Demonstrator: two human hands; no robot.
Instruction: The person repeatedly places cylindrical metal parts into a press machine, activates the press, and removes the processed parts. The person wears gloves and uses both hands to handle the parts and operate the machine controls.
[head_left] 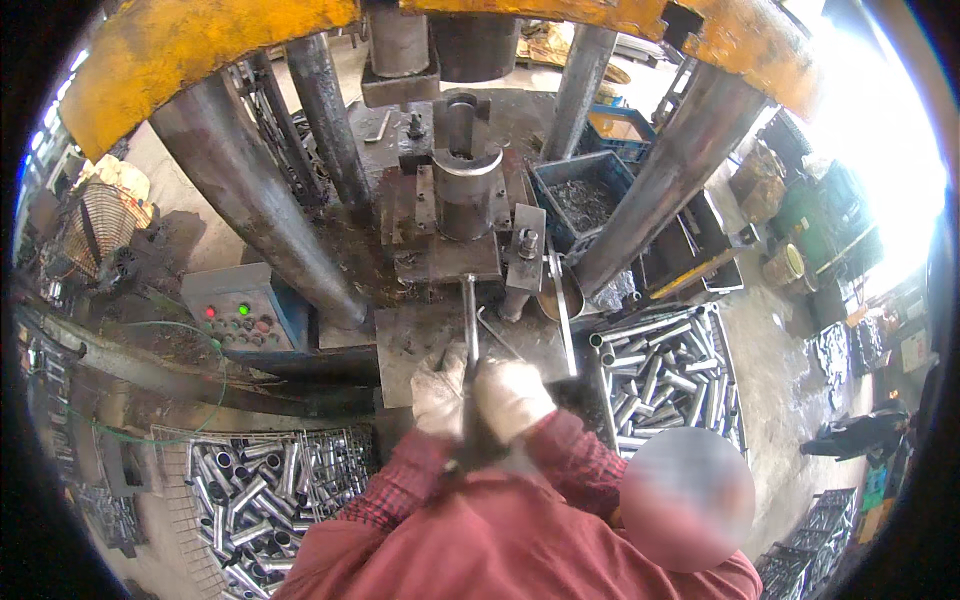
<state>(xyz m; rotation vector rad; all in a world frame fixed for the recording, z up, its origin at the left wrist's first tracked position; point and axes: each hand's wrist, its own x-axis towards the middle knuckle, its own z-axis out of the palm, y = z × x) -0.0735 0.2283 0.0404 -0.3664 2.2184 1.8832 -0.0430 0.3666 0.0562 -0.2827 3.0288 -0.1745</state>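
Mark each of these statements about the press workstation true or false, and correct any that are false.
1. Both gloved hands grip one metal rod. True: the left hand and right hand close around the metal rod, which points toward the press die.
2. The control box has only red lights lit. False: the control box shows one green light and one red light.
3. Wire baskets of short metal tubes sit on both sides of the person. True: one tube basket lies at lower left, another tube basket at right.
4. The press's top frame is blue. False: the press frame is yellow.
5. The blue crate is empty. False: the blue crate holds dark metal scrap.
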